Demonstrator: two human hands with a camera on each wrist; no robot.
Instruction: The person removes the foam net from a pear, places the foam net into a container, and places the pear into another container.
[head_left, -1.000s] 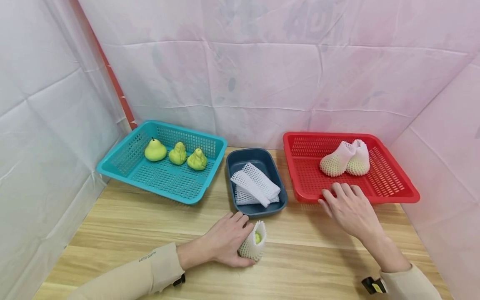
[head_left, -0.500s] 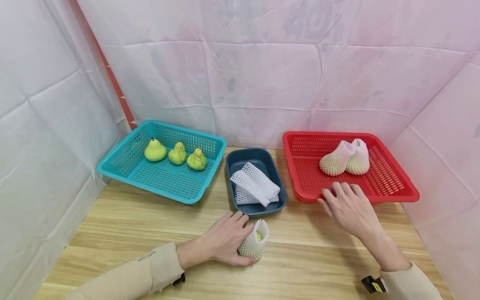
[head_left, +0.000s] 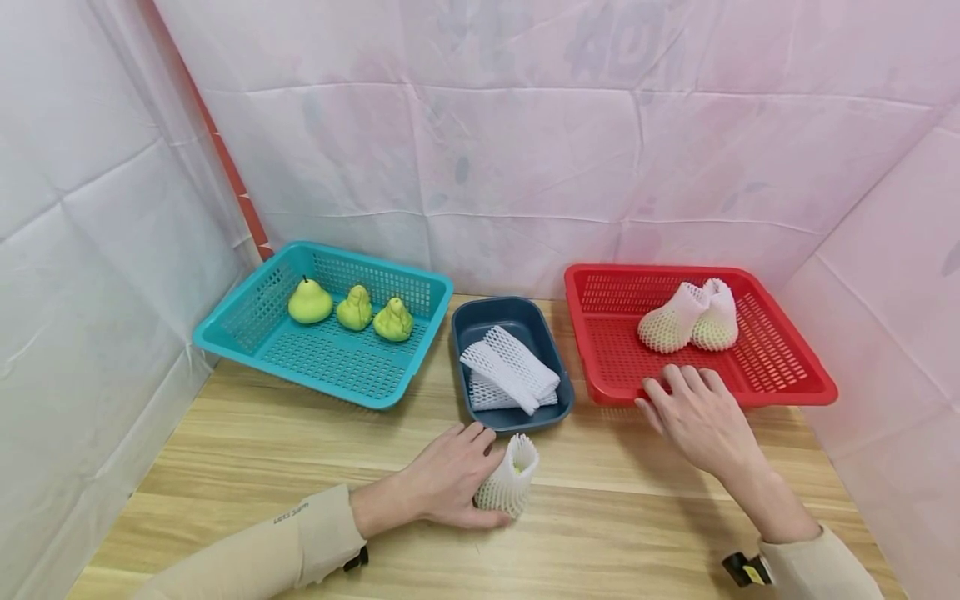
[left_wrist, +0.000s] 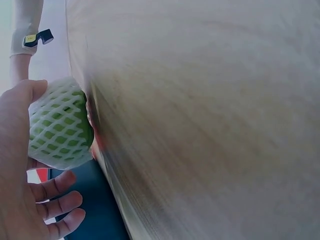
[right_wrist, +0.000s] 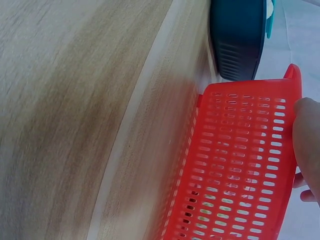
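My left hand (head_left: 453, 479) holds a green pear in a white foam net (head_left: 510, 483) on the wooden table, thumb on the near side. In the left wrist view, thumb and forefinger lie round the netted pear (left_wrist: 60, 130), while the other fingers spread away from it. The net's open end points up, with a little green showing inside. My right hand (head_left: 701, 421) grips the front rim of a red basket (head_left: 615, 397), fingers over the edge and thumb outside. Two more netted pears (head_left: 686, 318) lie in that basket.
A dark blue tray (head_left: 502, 313) stands between the baskets, holding several flat white foam nets (head_left: 513, 371). At the left is a teal basket (head_left: 307, 354) with three bare pears (head_left: 310, 302). Pale cloth walls (head_left: 525, 158) enclose the back and sides.
The net's open end has risen and tilted slightly to the right, showing less of the pear inside. The left hand has barely shifted; the right hand stays at the red basket's rim.
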